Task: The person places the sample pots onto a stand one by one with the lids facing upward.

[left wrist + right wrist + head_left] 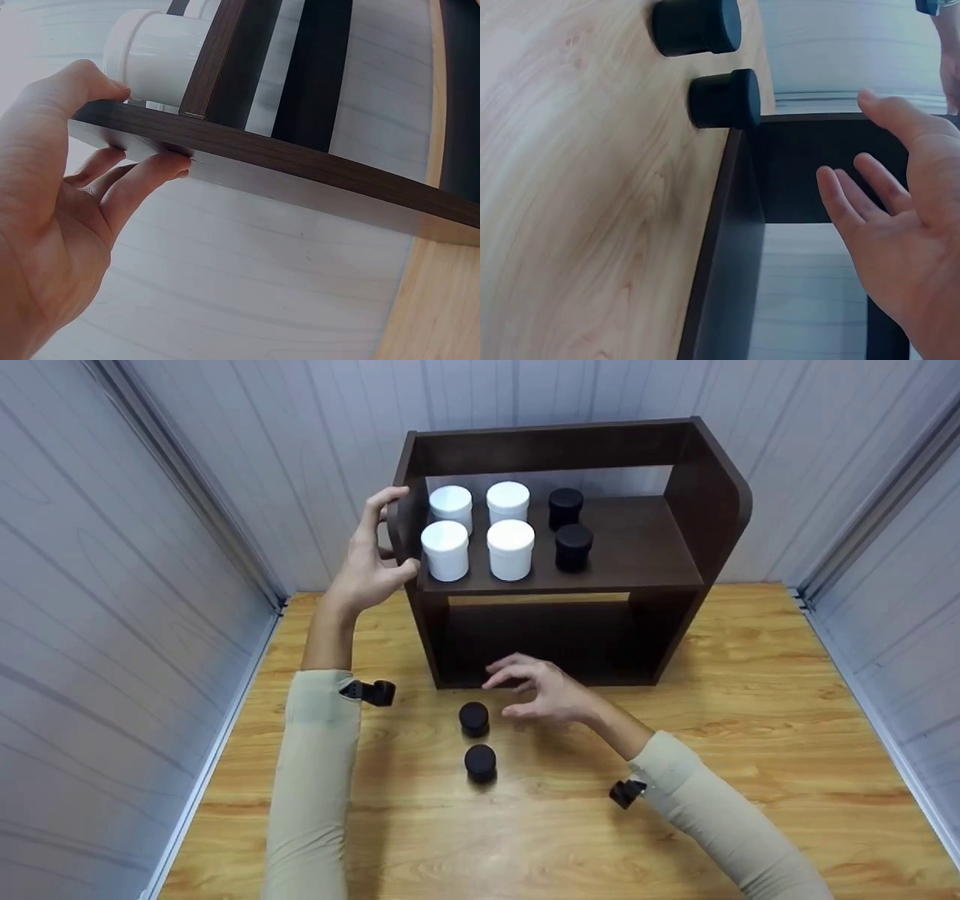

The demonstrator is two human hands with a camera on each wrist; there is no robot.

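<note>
A dark brown wooden shelf unit [637,547] stands at the back of the table. Its upper board carries several white jars [510,549] and two black jars [574,546]. My left hand [375,547] grips the unit's left side panel [300,157], thumb on one face and fingers on the other, with a white jar [154,56] just behind. My right hand [529,690] hovers with relaxed, spread fingers and holds nothing, just right of two black jars [474,718] [480,763] on the table. In the right wrist view those jars [724,99] [697,26] lie beyond my right hand [900,225].
The light wooden table [750,720] is boxed in by pale panelled walls [112,585] on the left, back and right. The shelf unit's lower bay [547,641] is dark and open toward me. A small black camera mount [371,692] sits on each wrist.
</note>
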